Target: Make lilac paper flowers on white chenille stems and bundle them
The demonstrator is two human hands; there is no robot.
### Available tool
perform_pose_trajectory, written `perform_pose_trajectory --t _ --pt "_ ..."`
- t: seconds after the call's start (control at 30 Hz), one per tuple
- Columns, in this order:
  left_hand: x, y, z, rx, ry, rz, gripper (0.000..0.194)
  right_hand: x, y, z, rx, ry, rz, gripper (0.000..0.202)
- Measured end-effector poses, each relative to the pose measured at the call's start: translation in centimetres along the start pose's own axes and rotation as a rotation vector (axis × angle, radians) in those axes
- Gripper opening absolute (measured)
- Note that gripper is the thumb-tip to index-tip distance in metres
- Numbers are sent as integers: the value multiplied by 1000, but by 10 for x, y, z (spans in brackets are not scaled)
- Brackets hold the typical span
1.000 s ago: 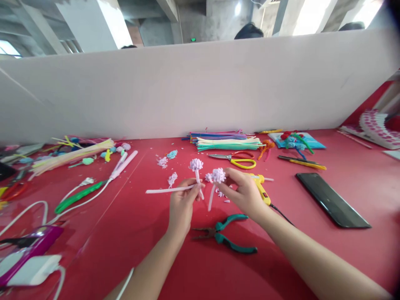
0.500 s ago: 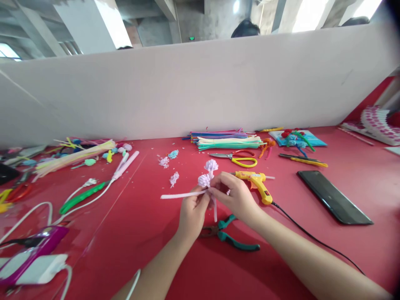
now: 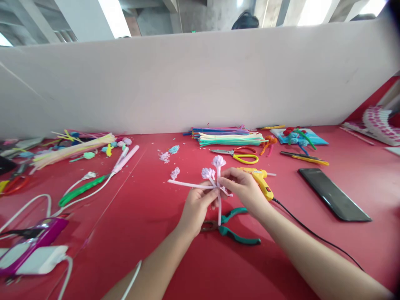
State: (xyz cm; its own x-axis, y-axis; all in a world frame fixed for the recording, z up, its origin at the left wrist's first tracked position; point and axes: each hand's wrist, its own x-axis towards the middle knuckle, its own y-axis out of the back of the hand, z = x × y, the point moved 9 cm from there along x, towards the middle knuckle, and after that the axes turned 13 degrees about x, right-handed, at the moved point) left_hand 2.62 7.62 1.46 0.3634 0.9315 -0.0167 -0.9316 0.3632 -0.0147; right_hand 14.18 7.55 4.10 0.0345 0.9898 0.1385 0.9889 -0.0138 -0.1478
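Note:
Between both hands is a pale lilac pipe-cleaner flower [image 3: 218, 161] with two fluffy heads on short stems. One long strand sticks out to the left and a straight stem hangs below. My left hand [image 3: 200, 202] pinches the join where the stems meet. From the other side, my right hand [image 3: 240, 183] grips the same join with thumb and forefinger, its other fingers curled. Green-handled pliers [image 3: 239, 238] lie on the red table just under the hands. Behind my right hand rests a yellow glue gun [image 3: 262, 182], partly hidden.
Scissors [image 3: 245, 157] and bundled pipe cleaners [image 3: 231, 138] lie at the back by a white partition [image 3: 187, 83]. A phone [image 3: 334, 193] is at the right. Leftward are a pink hot-styling tool [image 3: 125, 160], more pipe cleaners [image 3: 75, 150] and a purple-and-white power strip [image 3: 40, 246]. Lilac fluff [image 3: 175, 172] dots the table.
Both hands have shifted slightly right with the flower. Its two heads now stand further apart, and more of the stems and the hanging stem shows.

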Motion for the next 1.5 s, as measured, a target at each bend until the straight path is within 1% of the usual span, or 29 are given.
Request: perform_pose_trajectory --t 0.07,0.17,0.3,0.47,0.57,0.73,0.9,1.03,1.17,1.33,1.5 --pt "-1 -4 -3 -39 35 -33 12 2 -4 4 73 -50 -75 19" --pt "-1 -4 -6 -76 55 -37 9 4 1 6 85 -55 -75 20" --pt "0 -5 -5 -60 43 -46 7 5 1 7 68 -78 -116 19" --pt "0 -7 -7 -13 81 -73 17 4 9 3 84 -38 -43 22" --pt "0 -8 -8 16 106 -96 18 4 9 4 106 -52 -39 23" --pt "-3 -11 -10 34 161 -132 19 5 14 3 145 -30 -3 23" --pt "-3 -9 -11 67 175 -96 12 5 6 10 149 -127 -70 21" --pt "-2 -2 -12 165 161 -39 15 5 6 12 106 -147 -78 21" --pt "-1 0 -12 232 141 -31 18 6 6 13 102 -162 -85 21" --pt "0 2 -4 193 89 -6 15 4 4 12 144 -186 -96 22" --pt "0 3 -5 105 108 -6 15 2 0 12 152 -199 -105 27"
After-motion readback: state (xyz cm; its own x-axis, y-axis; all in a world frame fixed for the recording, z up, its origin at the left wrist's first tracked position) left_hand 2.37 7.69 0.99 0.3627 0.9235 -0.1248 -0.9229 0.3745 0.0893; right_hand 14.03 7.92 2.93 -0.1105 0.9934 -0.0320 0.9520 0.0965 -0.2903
